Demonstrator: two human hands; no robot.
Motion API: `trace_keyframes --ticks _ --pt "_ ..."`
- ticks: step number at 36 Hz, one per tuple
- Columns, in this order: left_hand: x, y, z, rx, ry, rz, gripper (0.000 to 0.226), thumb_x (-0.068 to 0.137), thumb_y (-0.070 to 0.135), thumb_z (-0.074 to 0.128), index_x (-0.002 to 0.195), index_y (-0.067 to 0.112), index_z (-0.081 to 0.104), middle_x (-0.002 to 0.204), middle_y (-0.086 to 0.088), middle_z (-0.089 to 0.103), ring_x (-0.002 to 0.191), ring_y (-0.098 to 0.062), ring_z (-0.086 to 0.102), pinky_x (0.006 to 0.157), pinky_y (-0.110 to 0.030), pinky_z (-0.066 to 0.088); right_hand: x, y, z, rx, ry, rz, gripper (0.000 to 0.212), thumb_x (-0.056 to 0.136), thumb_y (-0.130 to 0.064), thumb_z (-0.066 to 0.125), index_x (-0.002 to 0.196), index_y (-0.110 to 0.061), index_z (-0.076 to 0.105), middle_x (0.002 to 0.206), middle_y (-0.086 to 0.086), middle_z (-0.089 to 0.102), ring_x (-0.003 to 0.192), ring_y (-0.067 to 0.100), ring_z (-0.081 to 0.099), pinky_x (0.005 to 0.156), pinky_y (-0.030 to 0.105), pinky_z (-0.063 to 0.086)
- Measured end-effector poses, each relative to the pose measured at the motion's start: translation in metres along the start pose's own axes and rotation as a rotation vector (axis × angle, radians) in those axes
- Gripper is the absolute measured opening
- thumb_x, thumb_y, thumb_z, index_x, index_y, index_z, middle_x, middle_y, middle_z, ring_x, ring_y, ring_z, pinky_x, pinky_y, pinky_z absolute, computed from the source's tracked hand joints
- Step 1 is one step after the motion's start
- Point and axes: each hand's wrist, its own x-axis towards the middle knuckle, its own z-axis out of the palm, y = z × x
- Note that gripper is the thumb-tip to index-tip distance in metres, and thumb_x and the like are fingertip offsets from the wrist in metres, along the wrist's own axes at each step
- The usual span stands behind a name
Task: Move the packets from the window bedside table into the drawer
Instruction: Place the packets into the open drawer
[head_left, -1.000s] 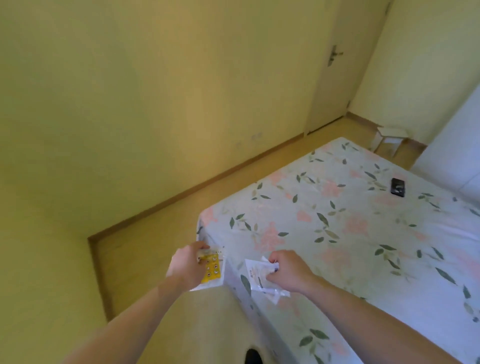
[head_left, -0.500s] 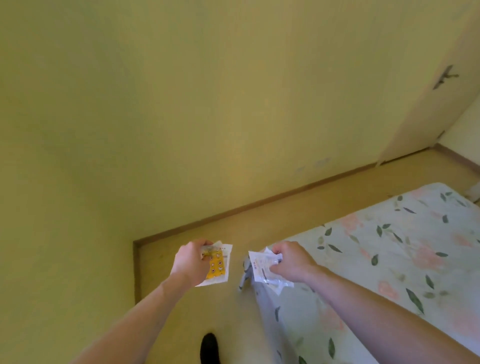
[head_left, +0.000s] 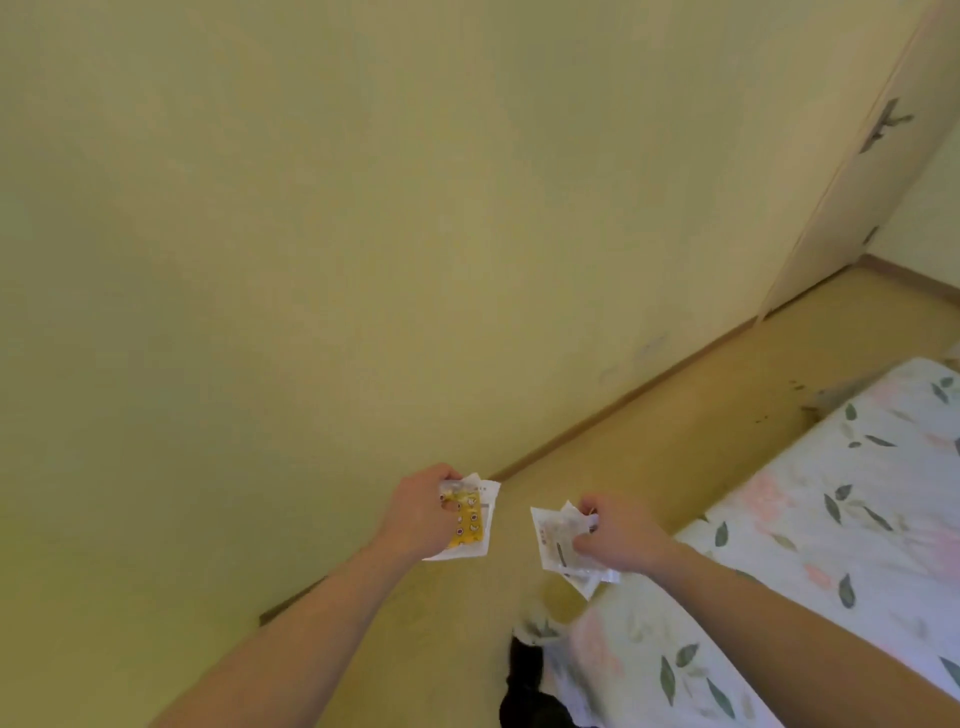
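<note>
Closest to me, down at the bottom, I see a dark foot (head_left: 524, 686) on the floor (head_left: 675, 441), right beside the corner of the bed (head_left: 831, 519). The bed has a white sheet with green leaves and pink flowers on it.

My two bare arms reach out in front of me. My right hand (head_left: 618, 535) is over the bed's near corner. Its fingers are curled around some white packets (head_left: 558, 540), and it grips them tight. The packets are see-through and crinkly, and one corner hangs down just above the bed's edge.

My left hand (head_left: 415, 514) is to the left of the bed, over the floor. It pinches a yellow packet (head_left: 470, 525) with a white packet behind it. The yellow one has small round pictures on it. The two hands are near each other but do not touch.

Past the hands, the tan floor runs along the side of the bed. A brown baseboard (head_left: 597, 421) sits where the floor meets the big yellow wall (head_left: 363, 234). Far off, past the far end of the bed, I see a pale door (head_left: 852, 197) with a dark handle (head_left: 885, 127).
</note>
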Motion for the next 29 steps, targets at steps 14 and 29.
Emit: trace_keyframes --ticks 14,29 --pt "0.239 0.135 0.021 0.172 -0.163 0.237 0.031 0.088 0.009 0.055 0.111 0.029 0.063 0.102 0.008 0.061 0.089 -0.016 0.056 0.069 -0.024 0.039 0.137 0.06 -0.133 0.191 0.149 0.218 0.029 0.08 -0.029 0.071 0.106 -0.025 0.063 0.096 -0.005 0.068 0.08 0.011 0.065 0.069 0.027 0.057" --pt "0.467 0.328 0.103 0.17 -0.373 0.518 0.031 0.088 0.007 0.059 0.111 0.025 0.067 0.099 0.008 0.066 0.088 -0.016 0.06 0.074 -0.022 0.043 0.267 0.172 -0.284 0.393 0.449 0.518 0.05 0.089 -0.032 0.072 0.134 -0.015 0.058 0.123 0.0 0.065 0.097 0.014 0.062 0.08 0.025 0.055"
